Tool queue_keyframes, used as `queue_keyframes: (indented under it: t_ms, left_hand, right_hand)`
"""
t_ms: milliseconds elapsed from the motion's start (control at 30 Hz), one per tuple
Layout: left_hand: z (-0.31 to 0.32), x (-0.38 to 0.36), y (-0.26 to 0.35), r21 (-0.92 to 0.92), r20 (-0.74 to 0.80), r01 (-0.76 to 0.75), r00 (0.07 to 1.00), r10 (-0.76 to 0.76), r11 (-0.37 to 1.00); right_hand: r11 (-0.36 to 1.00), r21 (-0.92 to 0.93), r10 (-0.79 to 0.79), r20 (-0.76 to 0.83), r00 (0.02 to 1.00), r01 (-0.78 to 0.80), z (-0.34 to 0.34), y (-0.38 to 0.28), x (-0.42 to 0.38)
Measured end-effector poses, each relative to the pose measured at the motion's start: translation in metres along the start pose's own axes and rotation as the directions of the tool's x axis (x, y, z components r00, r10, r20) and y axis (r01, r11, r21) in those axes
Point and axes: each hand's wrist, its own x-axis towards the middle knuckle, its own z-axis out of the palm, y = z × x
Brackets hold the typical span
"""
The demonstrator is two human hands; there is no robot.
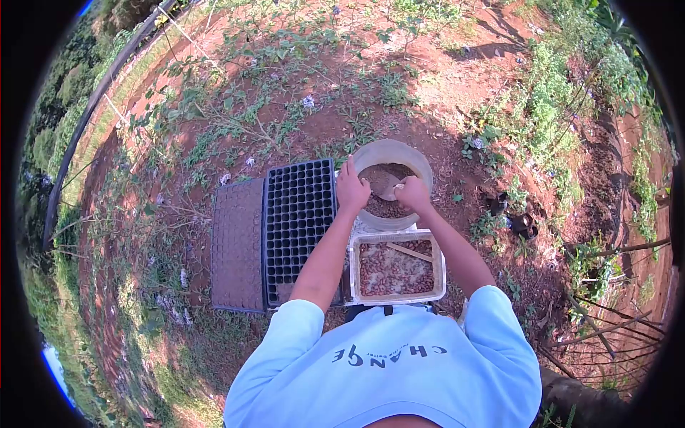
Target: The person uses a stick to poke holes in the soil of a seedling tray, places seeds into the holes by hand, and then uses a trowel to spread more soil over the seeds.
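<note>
A round pale bucket [421, 162] holds dark brown soil [389, 208]. My left hand [352, 187] is closed over the bucket's left rim. Inside the bucket, my right hand [412, 195] grips a small scoop [385, 187] whose greyish blade rests in the soil; its handle is mostly hidden by my fingers. Just below the bucket sits a rectangular tub [444, 278] of reddish-brown beans or seeds [389, 274], with a flat wooden stick [409, 251] lying across them. Left of my forearm is a black seedling tray [300, 221] with many cells, mostly unfilled.
Beside the black tray, farther left, lies a second tray [237, 246] covered level with brown soil. Low weeds [392, 89] and red earth surround the containers. Dark objects [524, 226] and dry branches [614, 328] lie to the right.
</note>
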Motion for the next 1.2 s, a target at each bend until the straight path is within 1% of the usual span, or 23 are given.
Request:
queue_keyframes:
  t_ms: [33,100,233,300,333,400,433,500,533,600,667,700,733,800,867,933,967,1000,1033,1067,1133,1200]
  left_hand:
    - [0.0,0.0,0.001,0.003,0.006,0.005,1.0,-0.005,1.0]
    - [0.002,0.0,-0.001,0.009,-0.002,0.002,1.0,-0.002,1.0]
    - [0.0,0.001,0.001,0.005,0.008,0.014,1.0,-0.014,1.0]
    - [0.003,0.002,-0.001,0.01,0.003,0.012,1.0,-0.013,1.0]
    - [0.005,0.002,-0.003,0.016,-0.001,0.011,1.0,-0.011,1.0]
    - [0.004,0.002,-0.003,0.017,-0.011,0.008,1.0,-0.008,1.0]
    - [0.004,0.002,-0.002,0.018,-0.021,0.003,1.0,-0.003,1.0]
    - [0.003,0.002,-0.002,0.007,-0.017,0.005,1.0,-0.005,1.0]
    - [0.002,0.002,-0.002,-0.001,-0.012,0.006,1.0,-0.006,1.0]
    - [0.002,0.002,-0.002,-0.008,-0.021,0.002,1.0,-0.002,1.0]
    - [0.002,0.002,-0.002,-0.013,-0.027,-0.005,1.0,0.005,1.0]
    - [0.001,0.003,-0.001,-0.019,-0.012,0.017,1.0,-0.017,1.0]
    - [0.001,0.003,0.0,-0.025,0.003,0.039,0.999,-0.039,0.999]
    - [-0.001,0.002,0.001,-0.042,-0.004,0.04,0.999,-0.04,0.998]
    - [-0.002,0.002,0.004,-0.061,-0.013,0.043,0.999,-0.044,0.997]
    - [-0.005,0.0,0.005,-0.071,-0.14,-0.011,0.99,0.001,0.997]
    - [-0.005,-0.004,0.006,-0.071,-0.142,-0.005,0.99,-0.005,0.997]
    - [-0.005,-0.008,0.007,-0.059,-0.23,-0.014,0.973,0.0,0.998]
    - [-0.005,-0.012,0.008,-0.045,-0.318,-0.022,0.948,0.006,0.999]
    - [-0.007,-0.018,0.008,-0.047,-0.319,-0.014,0.948,-0.001,0.999]
    - [-0.012,-0.039,0.005,-0.14,-0.456,-0.016,0.889,-0.05,0.99]
    - [-0.019,-0.068,0.0,-0.167,-0.477,-0.02,0.877,-0.063,0.986]
  right_hand:
    - [1.0,0.0,-0.001,0.001,1.0,0.001,-0.006,-0.004,-0.006]
    - [0.984,0.168,0.056,0.026,0.998,-0.06,-0.017,-0.008,-0.017]
    - [0.984,0.158,0.077,0.03,0.997,-0.081,-0.038,-0.015,-0.033]
    - [0.996,0.058,0.077,-0.057,0.995,-0.073,-0.044,-0.016,-0.04]
    - [0.996,0.057,0.077,-0.055,0.996,-0.074,-0.045,-0.011,-0.041]
    - [0.997,0.079,-0.001,-0.118,0.993,0.01,-0.046,-0.002,-0.044]
    - [0.997,0.078,-0.002,-0.118,0.993,0.011,-0.046,0.001,-0.046]
    - [0.988,0.154,0.027,-0.13,0.991,-0.006,-0.05,0.001,-0.055]
    - [0.988,0.151,0.024,-0.129,0.991,-0.004,-0.05,0.001,-0.059]
    - [0.972,0.227,0.078,-0.115,0.99,-0.05,-0.051,0.0,-0.066]
    - [0.972,0.233,0.074,-0.137,0.988,-0.04,-0.05,-0.003,-0.073]
    - [0.971,0.239,0.07,-0.161,0.984,-0.03,-0.049,-0.004,-0.076]
    - [0.971,0.239,0.07,-0.162,0.984,-0.03,-0.045,-0.001,-0.076]
    - [0.992,0.045,-0.1,-0.321,0.942,0.12,-0.037,0.003,-0.077]
    - [0.992,0.058,-0.089,-0.344,0.935,0.116,-0.033,0.005,-0.081]
    - [0.991,0.072,-0.078,-0.361,0.929,0.112,-0.029,0.003,-0.09]
    - [0.985,0.129,-0.062,-0.365,0.929,0.117,-0.03,-0.001,-0.097]
    - [0.975,0.185,-0.047,-0.368,0.929,0.123,-0.031,-0.004,-0.103]
    - [0.975,0.181,-0.053,-0.364,0.93,0.126,-0.031,-0.006,-0.108]
    - [0.966,0.207,-0.066,-0.384,0.921,0.156,-0.03,-0.006,-0.114]
    - [0.957,0.231,-0.075,-0.395,0.915,0.178,-0.03,-0.007,-0.123]
    - [0.95,0.269,-0.048,-0.379,0.924,0.159,-0.031,-0.012,-0.133]
